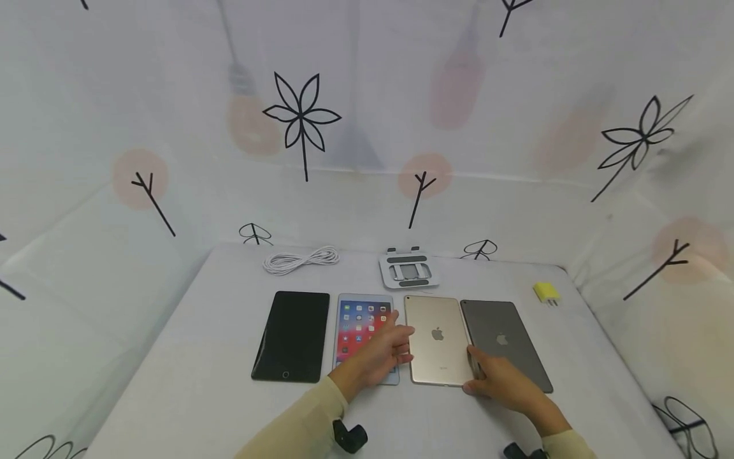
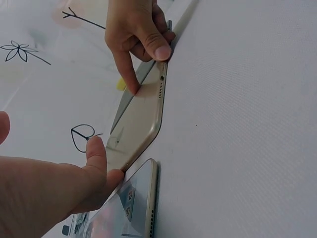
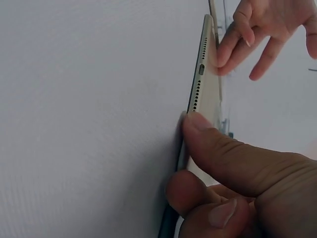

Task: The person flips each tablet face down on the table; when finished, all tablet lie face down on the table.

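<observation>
A gold tablet (image 1: 438,354) lies face down on the white table, its apple logo upward. My right hand (image 1: 507,382) grips its lower right corner, the thumb on the bottom edge and fingers at the side. With fingers mostly extended, my left hand (image 1: 375,354) touches the gold tablet's left edge. That hand is above a white tablet (image 1: 346,335) with a lit screen of app icons and hides part of it. A dark grey tablet (image 1: 504,319) lies face down beside the gold one, partly behind my right hand. At the left a black tablet (image 1: 295,335) has its dark screen up.
Behind the tablets stand a coiled white cable (image 1: 301,259) and a folded silver-white stand (image 1: 408,269). A yellow charger plug (image 1: 546,292) lies at the back right. Printed white cloth surrounds the white table (image 1: 189,382) at the back and sides.
</observation>
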{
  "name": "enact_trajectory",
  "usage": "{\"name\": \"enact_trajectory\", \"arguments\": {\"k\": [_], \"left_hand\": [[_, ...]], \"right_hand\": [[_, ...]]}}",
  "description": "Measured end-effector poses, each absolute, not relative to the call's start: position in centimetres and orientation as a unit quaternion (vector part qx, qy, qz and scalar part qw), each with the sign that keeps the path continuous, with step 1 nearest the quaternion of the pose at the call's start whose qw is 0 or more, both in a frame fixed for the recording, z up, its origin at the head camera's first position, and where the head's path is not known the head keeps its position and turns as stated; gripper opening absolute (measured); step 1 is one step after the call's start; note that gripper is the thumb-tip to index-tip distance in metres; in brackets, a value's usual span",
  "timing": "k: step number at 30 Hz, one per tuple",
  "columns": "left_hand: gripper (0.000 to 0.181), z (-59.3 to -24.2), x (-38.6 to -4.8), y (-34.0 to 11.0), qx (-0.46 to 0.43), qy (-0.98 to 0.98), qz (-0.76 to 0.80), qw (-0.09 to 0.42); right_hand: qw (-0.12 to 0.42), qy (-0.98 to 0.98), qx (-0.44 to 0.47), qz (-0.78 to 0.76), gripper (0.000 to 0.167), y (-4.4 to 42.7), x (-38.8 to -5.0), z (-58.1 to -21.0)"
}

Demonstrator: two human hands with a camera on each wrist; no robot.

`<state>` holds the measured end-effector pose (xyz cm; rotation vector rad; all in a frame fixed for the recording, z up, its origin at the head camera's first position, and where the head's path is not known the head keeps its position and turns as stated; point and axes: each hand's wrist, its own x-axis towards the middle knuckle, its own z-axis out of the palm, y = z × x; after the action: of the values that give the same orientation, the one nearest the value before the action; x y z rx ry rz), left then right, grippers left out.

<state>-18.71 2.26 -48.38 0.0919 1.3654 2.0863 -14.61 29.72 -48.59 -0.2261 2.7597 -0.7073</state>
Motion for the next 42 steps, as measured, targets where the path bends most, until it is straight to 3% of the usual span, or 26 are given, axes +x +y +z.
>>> {"name": "enact_trajectory", "arguments": {"k": [7, 15, 23, 42], "left_hand": [[0.086, -48.0, -18.5, 1.7, 0.033, 0.537, 0.786, 0.306], [0.069, -47.0, -18.6, -2.8, -0.002, 0.645, 0.735, 0.21], [0.064, -47.4, -18.0, -8.4, -0.053, 0.693, 0.7, 0.162], [0.068, -48.4, -17.6, -8.6, -0.031, 0.672, 0.718, 0.179]], "right_hand": [[0.146, 0.949, -0.045, -0.277, 0.092, 29.5, -14.6, -48.8], [0.104, 0.888, -0.057, -0.445, 0.08, 27.7, -15.4, -47.8], [0.148, 0.803, -0.078, -0.572, 0.074, 22.3, -15.8, -47.4], [0.189, 0.738, -0.01, -0.647, 0.081, 17.4, -15.6, -48.7]]}}
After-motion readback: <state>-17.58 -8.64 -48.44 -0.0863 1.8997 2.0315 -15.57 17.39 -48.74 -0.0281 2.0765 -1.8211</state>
